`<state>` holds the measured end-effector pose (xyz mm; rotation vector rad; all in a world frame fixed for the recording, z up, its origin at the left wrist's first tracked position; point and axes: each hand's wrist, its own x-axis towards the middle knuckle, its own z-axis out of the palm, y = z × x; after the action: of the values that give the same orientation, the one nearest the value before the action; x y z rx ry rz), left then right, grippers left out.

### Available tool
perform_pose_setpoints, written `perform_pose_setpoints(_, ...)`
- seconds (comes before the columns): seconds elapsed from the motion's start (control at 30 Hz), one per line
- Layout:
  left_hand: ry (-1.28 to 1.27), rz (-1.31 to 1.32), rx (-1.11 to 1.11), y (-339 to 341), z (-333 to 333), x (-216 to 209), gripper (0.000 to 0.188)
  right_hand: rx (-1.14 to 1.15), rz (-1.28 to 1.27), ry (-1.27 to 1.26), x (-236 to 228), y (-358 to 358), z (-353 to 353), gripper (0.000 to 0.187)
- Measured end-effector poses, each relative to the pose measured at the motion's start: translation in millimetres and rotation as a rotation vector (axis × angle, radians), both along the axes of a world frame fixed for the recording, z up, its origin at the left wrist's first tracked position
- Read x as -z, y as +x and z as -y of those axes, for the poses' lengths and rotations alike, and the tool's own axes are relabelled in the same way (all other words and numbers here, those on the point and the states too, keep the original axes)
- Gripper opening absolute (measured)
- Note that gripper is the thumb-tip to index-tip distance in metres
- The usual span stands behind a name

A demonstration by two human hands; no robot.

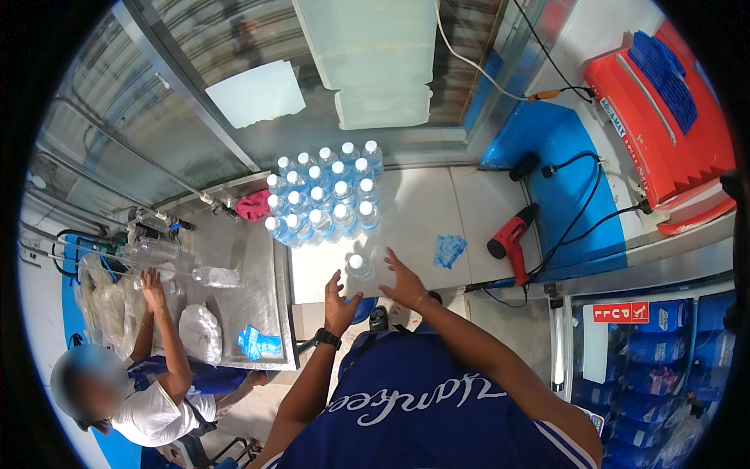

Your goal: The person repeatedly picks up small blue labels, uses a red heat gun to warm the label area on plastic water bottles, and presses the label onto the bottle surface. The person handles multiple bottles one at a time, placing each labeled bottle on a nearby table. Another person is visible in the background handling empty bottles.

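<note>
A single clear water bottle [358, 267] with a white cap stands near the front edge of the white tiled counter [422, 207]. My left hand [341, 309] is close to its near left side, fingers apart and holding nothing. On its other side, my right hand [405, 283] is spread open, also with nothing in it. Behind that bottle, several capped water bottles [318, 197] stand upright in a tight group. To the right lies a small pile of blue-and-clear plastic labels [449, 251]. A black watch [327, 338] is on my left wrist.
Right of the labels, a red heat gun [513, 244] lies near black cables [574, 219]. At left, a co-worker [148, 383] reaches over a steel sink table [258, 289] holding an empty bottle [216, 277], plastic bags and blue labels [259, 342]. A red cooler-like box [656, 117] is far right.
</note>
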<state>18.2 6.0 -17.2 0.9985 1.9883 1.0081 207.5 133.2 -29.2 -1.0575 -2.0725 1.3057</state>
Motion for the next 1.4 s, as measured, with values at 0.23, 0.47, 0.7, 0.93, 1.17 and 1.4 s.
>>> perform_pose_setpoints(0.23,0.412,-0.380,0.305,-14.4,-40.9,-95.7,0.079,0.758,0.525,0.647,26.7,191.9,-65.1,0.087)
perform_pose_setpoints(0.47,0.228,-0.510,0.639,-27.3,-74.1,-132.4,0.042,0.721,0.926,-0.021,48.2,299.3,-135.6,0.080)
perform_pose_setpoints(0.7,0.203,-0.594,0.517,-24.1,-75.5,-121.8,0.035,0.724,0.708,0.126,38.5,284.4,-123.1,0.066)
perform_pose_setpoints(0.93,0.189,-0.579,0.466,-22.4,-74.5,-118.3,0.034,0.676,-0.069,0.111,3.9,237.4,-47.8,0.059)
perform_pose_setpoints(1.17,0.173,-0.535,0.529,-23.8,-72.8,-128.1,0.037,0.228,-0.645,-0.799,-82.6,209.4,38.7,0.049)
perform_pose_setpoints(1.4,0.177,-0.497,0.570,-30.4,-72.8,-128.9,0.037,0.199,-0.601,-1.070,-120.3,151.4,57.9,0.033)
